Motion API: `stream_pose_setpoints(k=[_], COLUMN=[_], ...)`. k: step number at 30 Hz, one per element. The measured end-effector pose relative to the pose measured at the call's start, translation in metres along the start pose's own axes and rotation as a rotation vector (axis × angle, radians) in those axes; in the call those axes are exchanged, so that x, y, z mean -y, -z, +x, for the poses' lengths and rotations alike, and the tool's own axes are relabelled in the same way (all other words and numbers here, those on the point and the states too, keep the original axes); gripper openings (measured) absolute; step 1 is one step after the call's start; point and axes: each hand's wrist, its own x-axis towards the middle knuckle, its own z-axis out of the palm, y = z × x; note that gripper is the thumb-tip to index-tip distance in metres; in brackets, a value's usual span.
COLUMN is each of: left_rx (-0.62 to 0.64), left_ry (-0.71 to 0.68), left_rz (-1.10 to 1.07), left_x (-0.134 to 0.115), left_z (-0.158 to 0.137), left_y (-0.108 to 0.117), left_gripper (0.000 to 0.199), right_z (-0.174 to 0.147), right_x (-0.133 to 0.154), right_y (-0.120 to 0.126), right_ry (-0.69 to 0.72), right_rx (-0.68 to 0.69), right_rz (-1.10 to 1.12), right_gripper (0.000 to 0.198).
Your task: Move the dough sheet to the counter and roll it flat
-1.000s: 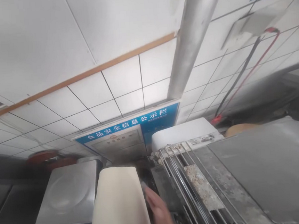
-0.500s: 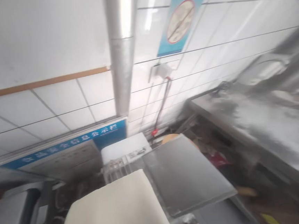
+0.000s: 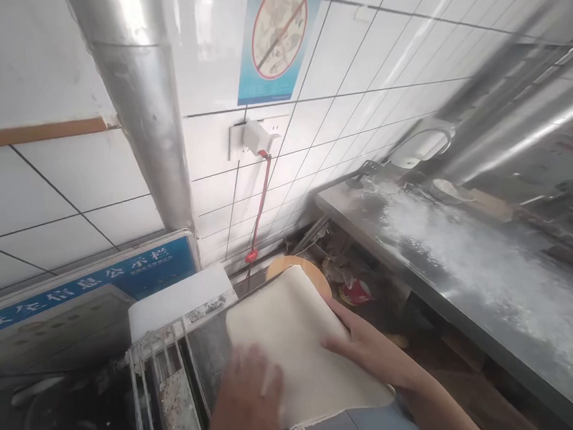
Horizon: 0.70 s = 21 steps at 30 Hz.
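Observation:
A pale folded sheet of dough (image 3: 297, 341) lies across the metal top of a dough machine (image 3: 202, 346). My left hand (image 3: 248, 406) presses flat on its near left part, blurred by motion. My right hand (image 3: 365, 345) holds the sheet's right edge, fingers spread over it. A wire guard (image 3: 151, 360) with flour crust sits at the machine's left. The machine's white housing (image 3: 174, 302) stands behind the dough.
A floured steel counter (image 3: 471, 259) runs along the right with a bowl (image 3: 418, 146) at its far end. A silver duct (image 3: 144, 107), a wall socket with a red cable (image 3: 260, 177), a blue notice board (image 3: 72, 287) and a round wooden board (image 3: 291, 265) lie behind.
The view has swung right and down. The dough sheet has gone from held up in front to lying on the machine top, and both hands have come into view on it.

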Motion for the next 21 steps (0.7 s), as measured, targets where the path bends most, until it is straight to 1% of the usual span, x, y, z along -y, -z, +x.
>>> stream_pose_setpoints(k=[1, 2, 4, 6, 8, 9, 11, 13, 14, 15, 16, 17, 18, 19, 20, 21], left_rx=[0.092, 0.163, 0.223, 0.213, 0.193, 0.191, 0.222, 0.298, 0.33, 0.344, 0.321, 0.251, 0.137, -0.013, -0.185, -0.363], left_ry=[-0.107, -0.175, -0.197, -0.163, -0.119, -0.086, -0.007, 0.052, 0.06, 0.036, -0.013, -0.07, -0.11, -0.101, -0.021, 0.137], left_rz=[0.023, 0.054, 0.106, 0.127, 0.147, 0.165, 0.217, 0.296, 0.342, 0.385, 0.414, 0.42, 0.395, 0.336, 0.257, 0.166], left_x=[-0.012, -0.022, -0.033, -0.026, -0.007, 0.006, 0.028, 0.042, 0.044, 0.045, 0.044, 0.043, 0.043, 0.046, 0.053, 0.064], left_z=[0.013, 0.027, 0.046, 0.05, 0.037, 0.025, -0.001, -0.025, -0.035, -0.045, -0.056, -0.068, -0.083, -0.1, -0.118, -0.138], left_y=[0.002, 0.005, 0.008, 0.008, 0.007, 0.007, 0.013, 0.025, 0.032, 0.038, 0.044, 0.048, 0.051, 0.052, 0.053, 0.052], left_gripper=[0.056, 0.06, 0.064, 0.064, 0.061, 0.06, 0.06, 0.057, 0.055, 0.054, 0.052, 0.052, 0.052, 0.05, 0.046, 0.038], right_z=[-0.002, -0.004, -0.006, -0.007, -0.008, -0.009, -0.016, -0.026, -0.031, -0.036, -0.04, -0.044, -0.046, -0.048, -0.05, -0.052], right_x=[-0.004, -0.008, -0.012, -0.012, -0.009, -0.007, -0.002, 0.003, 0.004, 0.004, 0.003, 0.0, -0.003, -0.007, -0.01, -0.011], right_y=[0.0, -0.002, -0.007, -0.017, -0.037, -0.052, -0.091, -0.134, -0.153, -0.169, -0.18, -0.186, -0.188, -0.185, -0.18, -0.174], right_ry=[-0.097, -0.188, -0.314, -0.373, -0.371, -0.352, -0.274, -0.135, -0.061, -0.005, 0.024, 0.029, 0.019, 0.012, 0.023, 0.05], right_rx=[0.12, 0.199, 0.272, 0.324, 0.362, 0.376, 0.393, 0.389, 0.364, 0.321, 0.268, 0.216, 0.162, 0.107, 0.052, -0.005], right_rz=[0.097, 0.197, 0.376, 0.524, 0.601, 0.596, 0.467, 0.233, 0.107, -0.016, -0.12, -0.202, -0.268, -0.316, -0.344, -0.358], right_gripper=[0.066, 0.071, 0.081, 0.089, 0.092, 0.09, 0.084, 0.077, 0.075, 0.075, 0.074, 0.072, 0.068, 0.063, 0.06, 0.056])
